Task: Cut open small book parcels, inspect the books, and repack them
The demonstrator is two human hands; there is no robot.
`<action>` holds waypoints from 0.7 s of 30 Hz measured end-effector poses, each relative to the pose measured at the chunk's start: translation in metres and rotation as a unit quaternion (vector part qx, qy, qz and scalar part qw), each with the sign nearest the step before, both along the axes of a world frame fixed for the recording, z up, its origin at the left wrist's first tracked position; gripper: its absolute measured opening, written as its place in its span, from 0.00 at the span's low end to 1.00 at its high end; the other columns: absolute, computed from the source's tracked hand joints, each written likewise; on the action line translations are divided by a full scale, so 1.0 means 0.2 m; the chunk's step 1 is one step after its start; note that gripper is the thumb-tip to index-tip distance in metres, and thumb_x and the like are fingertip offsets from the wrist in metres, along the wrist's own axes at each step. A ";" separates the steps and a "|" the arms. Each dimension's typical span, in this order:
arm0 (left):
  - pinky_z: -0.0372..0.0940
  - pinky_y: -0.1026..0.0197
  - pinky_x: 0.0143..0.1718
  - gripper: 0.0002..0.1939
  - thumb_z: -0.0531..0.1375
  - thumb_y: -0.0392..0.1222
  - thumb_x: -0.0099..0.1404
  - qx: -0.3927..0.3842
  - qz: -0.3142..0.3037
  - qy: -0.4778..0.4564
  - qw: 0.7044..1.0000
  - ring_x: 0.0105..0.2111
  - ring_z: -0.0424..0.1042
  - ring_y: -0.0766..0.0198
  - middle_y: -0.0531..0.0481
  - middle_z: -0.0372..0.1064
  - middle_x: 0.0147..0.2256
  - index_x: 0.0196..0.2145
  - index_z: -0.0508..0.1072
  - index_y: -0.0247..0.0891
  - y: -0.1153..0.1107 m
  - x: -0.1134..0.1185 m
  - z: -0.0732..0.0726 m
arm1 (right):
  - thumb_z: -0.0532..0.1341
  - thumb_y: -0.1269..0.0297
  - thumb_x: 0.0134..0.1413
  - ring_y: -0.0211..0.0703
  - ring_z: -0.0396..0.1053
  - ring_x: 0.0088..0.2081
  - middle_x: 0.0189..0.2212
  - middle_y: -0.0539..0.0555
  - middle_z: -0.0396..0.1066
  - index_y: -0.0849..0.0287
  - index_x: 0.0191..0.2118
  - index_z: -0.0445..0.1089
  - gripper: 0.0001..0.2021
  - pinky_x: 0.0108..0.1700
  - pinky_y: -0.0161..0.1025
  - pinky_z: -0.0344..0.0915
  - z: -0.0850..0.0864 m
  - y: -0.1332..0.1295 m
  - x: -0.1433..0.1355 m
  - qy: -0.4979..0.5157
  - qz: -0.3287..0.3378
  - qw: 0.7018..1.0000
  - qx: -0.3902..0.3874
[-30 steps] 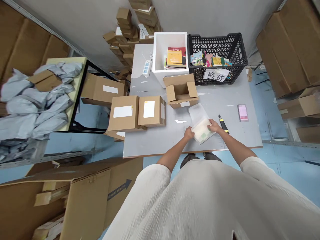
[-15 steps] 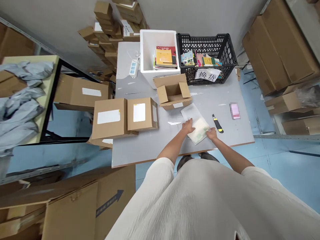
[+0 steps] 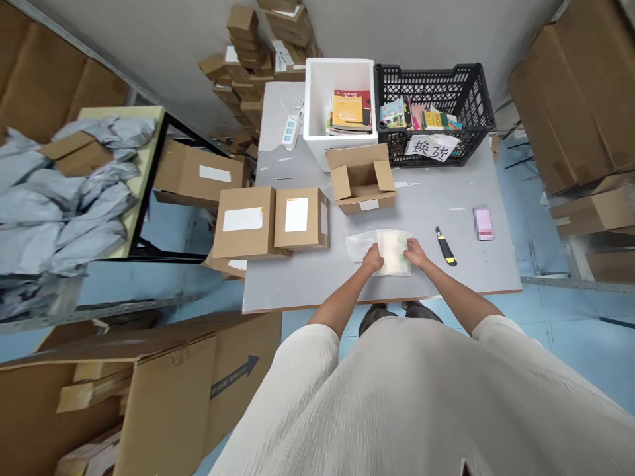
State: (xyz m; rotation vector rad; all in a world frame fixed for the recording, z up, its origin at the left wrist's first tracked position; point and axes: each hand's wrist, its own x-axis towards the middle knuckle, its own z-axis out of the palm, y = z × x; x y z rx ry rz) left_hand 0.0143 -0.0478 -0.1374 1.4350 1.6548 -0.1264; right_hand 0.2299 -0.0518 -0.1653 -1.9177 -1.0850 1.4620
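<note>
A flat, cream-coloured, book-like packet in translucent wrap (image 3: 394, 254) lies near the front edge of the table. My left hand (image 3: 373, 258) grips it on the left, thumb on top and fingers curled in. On the opposite side, my right hand (image 3: 415, 254) pinches its right edge. Loose see-through wrap (image 3: 360, 246) sticks out to the left, beyond my left hand. Behind the packet stands a small open carton (image 3: 364, 178) with its flaps up. A black and yellow box cutter (image 3: 445, 247) rests to the right of my right hand.
Two closed, labelled cartons (image 3: 243, 225) stand left on the grey table (image 3: 297, 284). At the back are a white foam box (image 3: 340, 99) and a black crate (image 3: 436, 116), both holding books. A power strip (image 3: 291, 131) lies behind; a pink item (image 3: 483, 223) lies right.
The packet has been turned from slanted to nearly square with the table edge. My right hand has shifted up its right side, and the loose wrap now points left. The view has swung left.
</note>
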 end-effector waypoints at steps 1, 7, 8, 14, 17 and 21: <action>0.67 0.49 0.63 0.32 0.63 0.34 0.67 0.000 0.021 -0.004 1.000 0.64 0.71 0.43 0.33 0.69 0.63 0.66 0.61 0.38 -0.01 -0.03 -0.01 | 0.62 0.67 0.38 0.54 0.73 0.62 0.58 0.57 0.74 0.51 0.56 0.64 0.33 0.69 0.55 0.68 -0.01 0.03 -0.03 0.012 0.012 1.000 0.010; 0.70 0.50 0.59 0.31 0.64 0.30 0.63 0.023 0.118 -0.003 0.993 0.59 0.75 0.45 0.35 0.74 0.58 0.63 0.63 0.40 -0.04 -0.18 -0.01 | 0.64 0.68 0.39 0.59 0.71 0.64 0.59 0.57 0.73 0.51 0.53 0.70 0.28 0.68 0.59 0.69 -0.01 0.11 -0.10 0.015 0.094 0.995 0.027; 0.70 0.50 0.58 0.31 0.64 0.30 0.63 0.034 0.131 -0.001 0.991 0.59 0.76 0.45 0.36 0.75 0.57 0.62 0.64 0.40 -0.04 -0.19 0.00 | 0.65 0.67 0.40 0.59 0.71 0.64 0.60 0.57 0.72 0.51 0.52 0.71 0.27 0.69 0.59 0.68 0.01 0.10 -0.10 -0.006 0.102 0.994 0.046; 0.71 0.53 0.55 0.17 0.63 0.40 0.71 0.080 0.193 -0.136 0.969 0.49 0.79 0.53 0.46 0.80 0.46 0.56 0.72 0.41 0.05 -0.04 0.08 | 0.71 0.62 0.48 0.48 0.78 0.46 0.47 0.54 0.77 0.53 0.53 0.73 0.23 0.60 0.52 0.75 0.15 0.03 -0.12 0.030 0.121 0.991 0.053; 0.71 0.55 0.56 0.15 0.56 0.45 0.77 0.078 0.183 -0.235 0.951 0.52 0.78 0.54 0.44 0.81 0.51 0.55 0.77 0.40 0.10 0.11 0.12 | 0.73 0.61 0.47 0.44 0.78 0.39 0.39 0.49 0.77 0.54 0.54 0.72 0.26 0.52 0.46 0.78 0.21 0.03 -0.09 0.043 0.078 0.995 0.047; 0.71 0.53 0.57 0.19 0.54 0.48 0.78 0.061 0.131 -0.271 0.952 0.53 0.78 0.53 0.44 0.81 0.55 0.57 0.78 0.40 0.11 0.22 0.15 | 0.70 0.61 0.46 0.44 0.75 0.34 0.30 0.44 0.72 0.54 0.50 0.72 0.22 0.44 0.42 0.76 0.28 0.03 0.04 -0.004 0.018 0.998 0.053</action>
